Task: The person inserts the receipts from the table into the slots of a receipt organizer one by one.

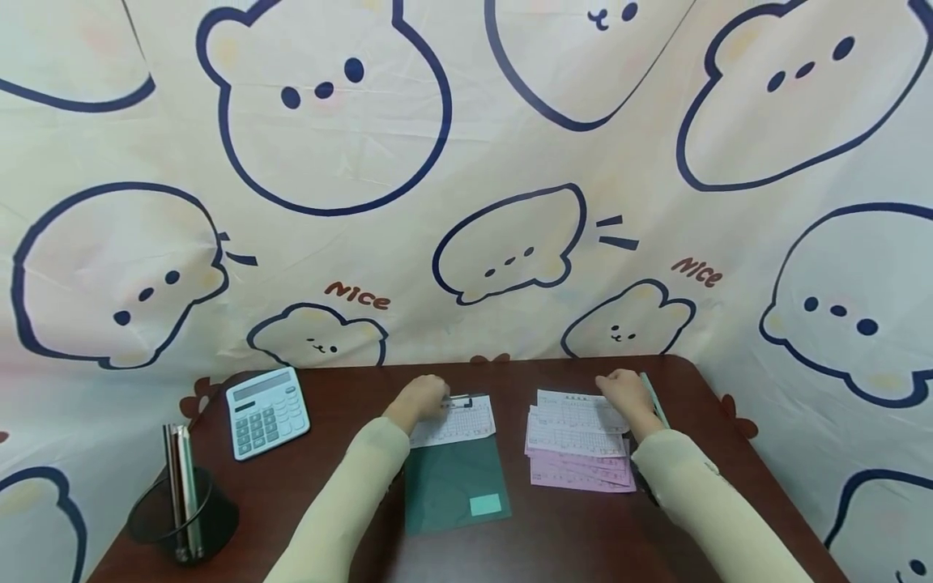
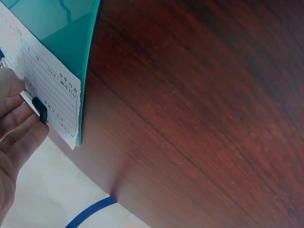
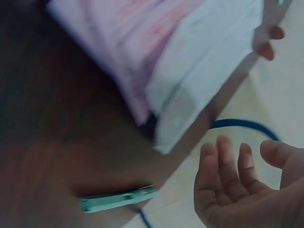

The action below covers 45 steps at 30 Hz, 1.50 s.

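My left hand (image 1: 423, 398) is at the top of a dark green clipboard (image 1: 452, 482). Thumb and fingers pinch its metal clip (image 2: 32, 103), which has black ends. A white printed form (image 1: 470, 423) lies across the board's upper part. To the right, my right hand (image 1: 628, 395) hovers by the top right corner of a stack of white slips (image 1: 576, 429); pink slips (image 1: 579, 471) stick out below them. In the right wrist view this hand (image 3: 237, 190) is loosely bent, holding nothing. Beside it lies a slim pale green tool (image 3: 118, 198), blurred, its kind unclear.
A light blue calculator (image 1: 267, 413) lies at the back left of the brown table (image 1: 342, 389). Nearer, a black mesh cup (image 1: 219, 518) holds several pencils (image 1: 182, 486). Patterned cloth (image 1: 408, 267) hangs right behind the table's far edge.
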Tool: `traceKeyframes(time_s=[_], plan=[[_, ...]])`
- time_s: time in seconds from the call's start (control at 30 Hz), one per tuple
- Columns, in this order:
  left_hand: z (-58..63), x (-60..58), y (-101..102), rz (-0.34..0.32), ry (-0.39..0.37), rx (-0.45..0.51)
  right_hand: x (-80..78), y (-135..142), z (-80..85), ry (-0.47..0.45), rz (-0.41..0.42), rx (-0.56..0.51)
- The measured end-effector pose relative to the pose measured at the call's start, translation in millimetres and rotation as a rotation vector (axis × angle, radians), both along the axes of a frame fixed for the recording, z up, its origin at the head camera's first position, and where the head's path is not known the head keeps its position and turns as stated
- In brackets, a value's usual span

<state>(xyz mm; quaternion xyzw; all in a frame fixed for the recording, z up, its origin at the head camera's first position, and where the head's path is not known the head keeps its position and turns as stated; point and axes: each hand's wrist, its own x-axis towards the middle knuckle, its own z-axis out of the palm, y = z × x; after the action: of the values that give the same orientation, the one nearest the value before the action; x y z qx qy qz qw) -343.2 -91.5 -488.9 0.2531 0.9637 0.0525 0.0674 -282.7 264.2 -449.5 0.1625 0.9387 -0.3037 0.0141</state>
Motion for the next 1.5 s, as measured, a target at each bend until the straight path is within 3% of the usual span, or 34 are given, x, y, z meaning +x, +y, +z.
traceKeyframes(time_s=[0.27, 0.5, 0.73, 0.93, 1.3, 1.5], plan=[[-10.0, 7.1, -0.2, -0.033, -0.008, 0.007, 8.6, 19.0, -28.5, -0.049, -0.018, 0.116], [-12.3, 4.4, 1.3, -0.027, 0.001, 0.001, 9.6, 23.4, -38.8, -0.121, -0.033, 0.168], [-7.6, 1.2, -1.2, 0.0, -0.011, 0.025, 4.9, 19.2, -37.9, -0.182, -0.091, 0.17], [-5.4, -2.5, -2.5, -0.002, 0.001, 0.028, -1.8, 18.4, -34.4, -0.228, -0.087, 0.198], [-3.3, -1.2, -0.7, 0.006, 0.009, 0.012, -0.7, 20.0, -29.0, -0.224, -0.062, 0.187], [-2.3, -0.4, -1.7, -0.004, 0.023, 0.0, 3.0, 20.9, -33.1, -0.161, -0.052, 0.14]])
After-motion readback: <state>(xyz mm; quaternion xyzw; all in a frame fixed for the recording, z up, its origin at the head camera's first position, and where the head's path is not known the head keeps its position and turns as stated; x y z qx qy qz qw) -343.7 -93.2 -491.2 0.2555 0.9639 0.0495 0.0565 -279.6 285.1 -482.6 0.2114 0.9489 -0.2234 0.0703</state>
